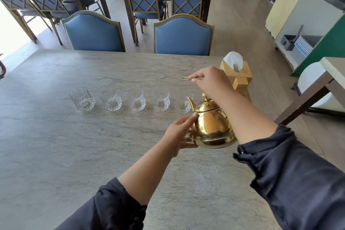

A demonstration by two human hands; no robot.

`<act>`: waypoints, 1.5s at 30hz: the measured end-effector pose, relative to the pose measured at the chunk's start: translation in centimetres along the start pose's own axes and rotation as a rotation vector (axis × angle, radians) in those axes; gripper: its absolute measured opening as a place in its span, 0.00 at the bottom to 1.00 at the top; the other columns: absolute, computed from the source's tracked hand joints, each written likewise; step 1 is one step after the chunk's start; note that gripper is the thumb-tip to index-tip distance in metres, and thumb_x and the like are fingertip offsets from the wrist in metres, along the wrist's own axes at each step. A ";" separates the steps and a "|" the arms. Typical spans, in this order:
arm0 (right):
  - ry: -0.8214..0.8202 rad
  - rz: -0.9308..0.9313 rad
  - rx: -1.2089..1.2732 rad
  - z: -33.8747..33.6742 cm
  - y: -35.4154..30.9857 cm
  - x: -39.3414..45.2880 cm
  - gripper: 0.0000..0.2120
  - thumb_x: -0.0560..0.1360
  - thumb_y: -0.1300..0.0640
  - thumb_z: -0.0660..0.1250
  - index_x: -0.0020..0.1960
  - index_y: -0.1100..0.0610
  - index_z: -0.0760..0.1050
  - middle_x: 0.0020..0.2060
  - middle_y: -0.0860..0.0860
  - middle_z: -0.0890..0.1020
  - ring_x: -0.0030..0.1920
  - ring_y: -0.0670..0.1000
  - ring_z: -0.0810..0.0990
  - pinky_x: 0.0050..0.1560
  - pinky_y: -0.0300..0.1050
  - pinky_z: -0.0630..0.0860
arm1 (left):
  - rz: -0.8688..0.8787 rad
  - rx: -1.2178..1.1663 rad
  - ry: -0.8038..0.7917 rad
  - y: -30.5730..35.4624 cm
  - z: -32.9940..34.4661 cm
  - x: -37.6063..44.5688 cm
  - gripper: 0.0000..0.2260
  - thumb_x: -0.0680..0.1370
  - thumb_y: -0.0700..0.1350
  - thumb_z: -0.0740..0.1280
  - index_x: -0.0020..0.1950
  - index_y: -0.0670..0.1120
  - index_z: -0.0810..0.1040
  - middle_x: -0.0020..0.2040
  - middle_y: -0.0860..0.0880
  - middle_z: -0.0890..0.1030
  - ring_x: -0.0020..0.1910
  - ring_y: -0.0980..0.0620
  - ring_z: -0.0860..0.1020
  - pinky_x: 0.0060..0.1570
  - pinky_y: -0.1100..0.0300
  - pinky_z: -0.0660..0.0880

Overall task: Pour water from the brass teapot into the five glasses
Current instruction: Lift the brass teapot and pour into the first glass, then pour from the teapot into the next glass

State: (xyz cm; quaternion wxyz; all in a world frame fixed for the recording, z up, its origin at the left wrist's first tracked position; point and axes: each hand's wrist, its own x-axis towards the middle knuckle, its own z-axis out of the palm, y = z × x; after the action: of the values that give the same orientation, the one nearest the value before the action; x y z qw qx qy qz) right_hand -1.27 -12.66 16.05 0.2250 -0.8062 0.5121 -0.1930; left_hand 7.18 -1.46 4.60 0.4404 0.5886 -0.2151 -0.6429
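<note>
A shiny brass teapot (211,127) stands on the marble-look table (84,155), right of centre, with its spout toward the glasses. My left hand (179,134) cups its left side, thumb near the lid and fingers at the base. My right hand (211,82) is above the pot, pinching the thin brass handle (185,79), which is swung up. Several clear cut-glass tumblers stand in a row from the leftmost (81,99) to the rightmost (183,103), which sits just behind the spout. I cannot tell if any holds water.
A wooden tissue box (236,76) stands behind my right hand near the table's right edge. Two blue padded chairs (93,31) (183,35) are pushed in at the far side. More tables and chairs stand beyond; a counter runs along the right.
</note>
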 end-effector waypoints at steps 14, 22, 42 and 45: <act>-0.023 -0.001 -0.032 -0.2 -0.3 0.4 0.11 0.79 0.54 0.66 0.58 0.51 0.82 0.60 0.52 0.82 0.56 0.53 0.80 0.47 0.40 0.72 | 0.013 0.006 -0.009 0.3 0.0 -0.3 0.22 0.76 0.60 0.69 0.65 0.49 0.77 0.53 0.40 0.81 0.49 0.39 0.84 0.52 0.43 0.83; -0.027 -0.022 -0.035 -0.5 -0.4 0.4 0.11 0.79 0.55 0.65 0.58 0.52 0.83 0.60 0.52 0.82 0.55 0.52 0.80 0.45 0.40 0.71 | 0.014 0.010 -0.017 0.5 0.2 -0.4 0.21 0.77 0.59 0.69 0.64 0.48 0.77 0.51 0.41 0.81 0.46 0.40 0.84 0.51 0.44 0.83; 0.080 -0.050 0.086 1.0 1.6 -2.4 0.11 0.79 0.55 0.65 0.59 0.51 0.82 0.58 0.51 0.83 0.52 0.53 0.83 0.37 0.32 0.69 | 0.041 0.081 0.038 -0.6 -0.2 -1.0 0.28 0.75 0.58 0.71 0.71 0.46 0.74 0.52 0.41 0.82 0.48 0.42 0.84 0.52 0.44 0.83; 0.137 -0.043 0.127 1.7 2.0 -3.4 0.10 0.79 0.54 0.66 0.58 0.50 0.82 0.49 0.50 0.86 0.37 0.49 0.82 0.30 0.33 0.71 | 0.042 0.099 0.034 -0.4 -0.9 -0.7 0.32 0.74 0.57 0.73 0.74 0.46 0.72 0.53 0.42 0.83 0.47 0.44 0.85 0.49 0.47 0.84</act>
State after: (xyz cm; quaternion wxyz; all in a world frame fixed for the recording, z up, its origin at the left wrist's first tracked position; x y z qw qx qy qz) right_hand -3.16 -10.01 13.26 0.2360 -0.7860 0.4955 -0.2845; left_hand 7.91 -0.46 4.53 0.4277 0.6159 -0.2512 -0.6120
